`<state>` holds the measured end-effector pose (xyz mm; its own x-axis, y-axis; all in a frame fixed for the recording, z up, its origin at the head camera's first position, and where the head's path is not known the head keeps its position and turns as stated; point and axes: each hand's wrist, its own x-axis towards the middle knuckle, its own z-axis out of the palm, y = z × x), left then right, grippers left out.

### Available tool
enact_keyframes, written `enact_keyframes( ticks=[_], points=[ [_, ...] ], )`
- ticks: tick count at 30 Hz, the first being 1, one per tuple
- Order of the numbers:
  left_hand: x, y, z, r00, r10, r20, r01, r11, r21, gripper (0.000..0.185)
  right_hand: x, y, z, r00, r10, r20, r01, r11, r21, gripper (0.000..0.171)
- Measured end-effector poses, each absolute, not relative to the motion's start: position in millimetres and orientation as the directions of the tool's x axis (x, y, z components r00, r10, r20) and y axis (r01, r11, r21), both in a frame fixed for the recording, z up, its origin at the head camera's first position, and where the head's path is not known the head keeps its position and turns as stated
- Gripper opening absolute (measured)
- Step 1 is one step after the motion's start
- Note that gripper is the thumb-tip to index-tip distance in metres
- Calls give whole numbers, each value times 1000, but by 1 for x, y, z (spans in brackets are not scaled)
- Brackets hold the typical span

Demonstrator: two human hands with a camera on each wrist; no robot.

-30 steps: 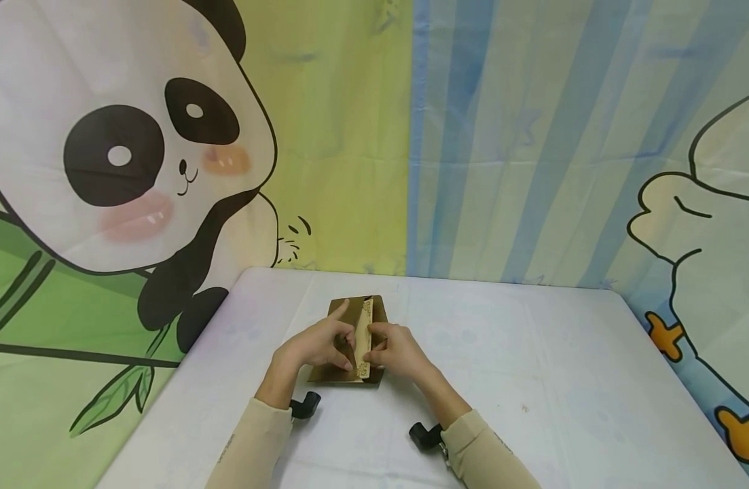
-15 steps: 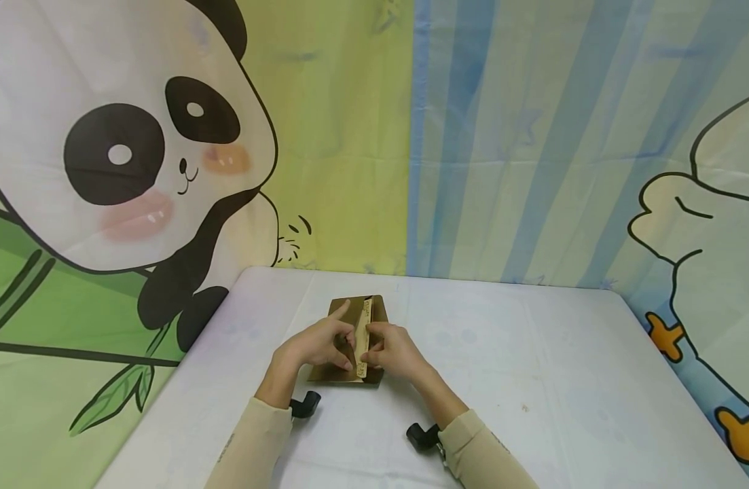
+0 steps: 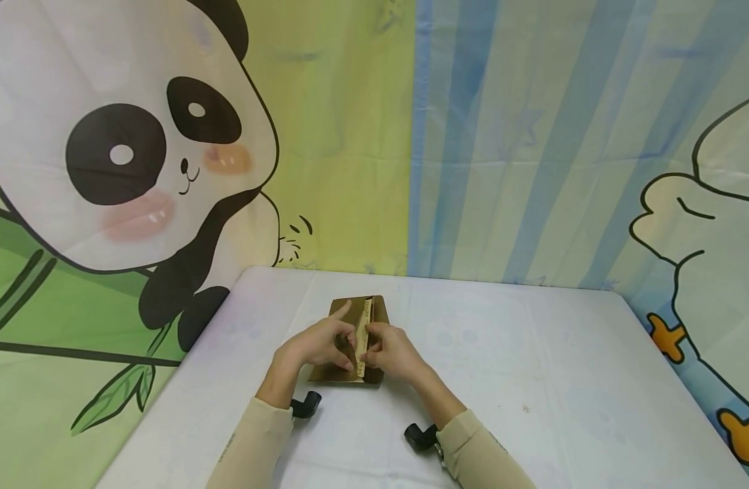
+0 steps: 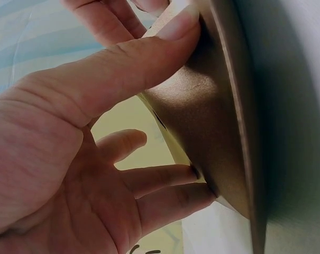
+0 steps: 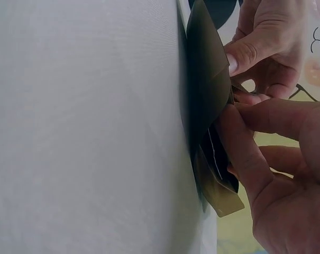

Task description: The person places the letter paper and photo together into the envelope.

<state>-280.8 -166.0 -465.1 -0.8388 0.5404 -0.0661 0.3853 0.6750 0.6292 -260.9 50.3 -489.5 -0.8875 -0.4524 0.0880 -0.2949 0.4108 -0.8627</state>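
A gold-brown paper packet (image 3: 340, 374), shaped like an envelope, lies on the white table. Along it stands a narrow pale strip (image 3: 361, 367) with small dark marks on its edge. My left hand (image 3: 318, 341) holds the packet's raised side; in the left wrist view its thumb (image 4: 149, 55) presses the brown surface and two fingertips meet the edge lower down. From the other side my right hand (image 3: 394, 350) pinches the strip between thumb and fingers. In the right wrist view those fingers (image 5: 244, 153) are at the packet's gaping dark opening (image 5: 217, 151).
The white-covered table (image 3: 502, 360) spreads around the packet. A cartoon panda curtain (image 3: 325, 136) hangs behind it. Black wrist camera mounts (image 3: 305, 405) sit under both forearms, close over the cloth.
My right hand has shifted slightly left with the strip, which now shows narrower and leans closer to my left hand. My left hand has stayed nearly still.
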Motion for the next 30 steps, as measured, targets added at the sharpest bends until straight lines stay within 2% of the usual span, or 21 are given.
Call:
enact_keyframes(
  ticks=[10,30],
  points=[
    [-282,-167,-466,-834,549,-58,396,668,630,36,-262,47,-490,-875,-473,108,-321,399,-859,64],
    [-280,-166,-465,-833,551,-52,400,665,631,34,-265,41,-499,-872,-484,73,-288,385,-877,60]
  ],
)
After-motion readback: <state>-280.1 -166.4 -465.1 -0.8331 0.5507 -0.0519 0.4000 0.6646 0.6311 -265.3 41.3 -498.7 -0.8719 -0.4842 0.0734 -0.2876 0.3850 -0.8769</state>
